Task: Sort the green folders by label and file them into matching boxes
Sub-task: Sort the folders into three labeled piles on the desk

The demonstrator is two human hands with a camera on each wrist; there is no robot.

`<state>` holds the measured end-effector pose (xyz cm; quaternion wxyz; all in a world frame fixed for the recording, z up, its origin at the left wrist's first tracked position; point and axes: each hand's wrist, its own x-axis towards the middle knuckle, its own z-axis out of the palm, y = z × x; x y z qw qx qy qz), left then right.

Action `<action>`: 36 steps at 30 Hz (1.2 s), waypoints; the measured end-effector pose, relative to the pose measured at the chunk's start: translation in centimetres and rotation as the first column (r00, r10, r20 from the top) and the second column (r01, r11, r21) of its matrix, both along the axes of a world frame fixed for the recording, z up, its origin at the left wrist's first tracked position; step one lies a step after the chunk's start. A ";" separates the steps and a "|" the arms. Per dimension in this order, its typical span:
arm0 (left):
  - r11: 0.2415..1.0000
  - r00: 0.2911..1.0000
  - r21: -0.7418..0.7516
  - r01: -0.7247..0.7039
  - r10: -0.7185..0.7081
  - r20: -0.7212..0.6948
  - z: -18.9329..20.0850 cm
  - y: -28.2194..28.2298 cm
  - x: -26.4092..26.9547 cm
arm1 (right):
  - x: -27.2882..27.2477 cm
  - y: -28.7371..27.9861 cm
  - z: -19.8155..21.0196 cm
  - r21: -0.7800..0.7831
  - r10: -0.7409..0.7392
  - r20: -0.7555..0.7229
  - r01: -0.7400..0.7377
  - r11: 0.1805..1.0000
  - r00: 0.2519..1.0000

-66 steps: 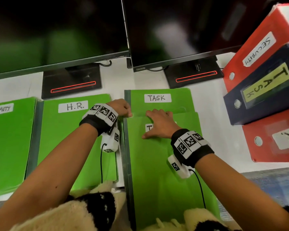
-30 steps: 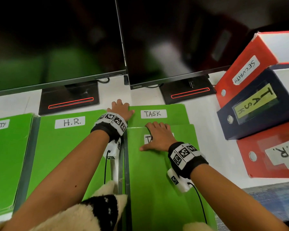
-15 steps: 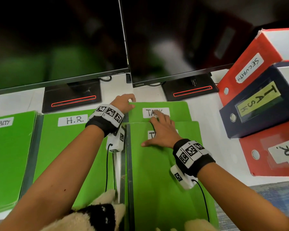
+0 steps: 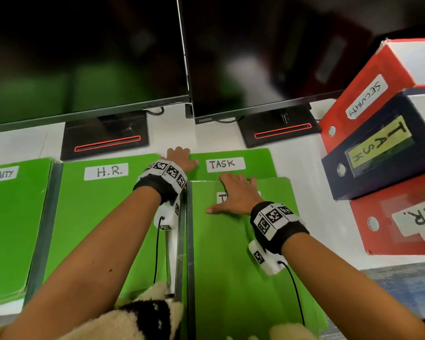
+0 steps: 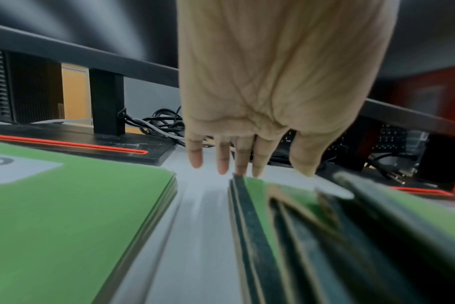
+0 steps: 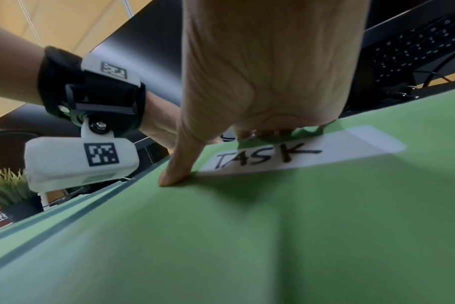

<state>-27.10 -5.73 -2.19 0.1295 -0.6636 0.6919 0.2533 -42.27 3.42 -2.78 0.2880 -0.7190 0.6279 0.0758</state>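
Three piles of green folders lie side by side on the white desk: SECURITY, H.R. and TASK. A top TASK folder lies shifted toward me, so the label of the one beneath shows. My right hand rests flat on this top folder, fingertips at its far edge and thumb pressed beside its label. My left hand reaches with straight fingers to the far left corner of the TASK pile. At the right stand the boxes: red SECURITY, navy TASK, red H.R..
Two dark monitors on black stands close off the back of the desk. Cables lie behind the stands. A narrow strip of bare desk separates the H.R. and TASK piles. A fluffy sleeve is at the bottom edge.
My right fingertips have drawn back off the lower TASK label to the top folder's far edge, so that label now shows whole. My left hand stays at the pile's far left corner.
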 end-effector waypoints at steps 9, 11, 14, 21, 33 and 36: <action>0.971 0.968 -0.224 -0.086 0.029 -0.247 1.7 0.2 0.2 | -0.4 0.4 0.0 -0.097 -0.021 0.044 0.026 0.995 0.999; 0.975 0.950 -0.197 -0.107 0.042 -0.308 2.4 0.1 0.4 | -0.6 0.4 0.4 -0.133 -0.024 0.062 0.032 0.991 0.998; 0.993 0.947 -0.086 -0.079 0.047 -0.317 3.4 0.2 0.9 | -0.7 0.3 1.0 -0.176 -0.014 0.059 0.024 0.984 0.998; 0.976 0.994 0.204 0.072 -0.053 -0.099 3.1 1.6 -0.2 | -0.5 0.0 1.1 -0.182 -0.010 0.045 0.018 0.983 0.999; 0.996 0.992 0.002 -0.091 0.091 -0.084 0.0 0.9 -0.3 | -0.6 0.6 -0.8 -0.077 -0.042 0.009 0.042 0.996 0.999; 0.988 0.972 -0.052 -0.146 0.133 -0.196 0.6 0.6 -0.4 | -0.7 0.9 -1.1 -0.081 -0.032 0.013 0.033 0.996 0.999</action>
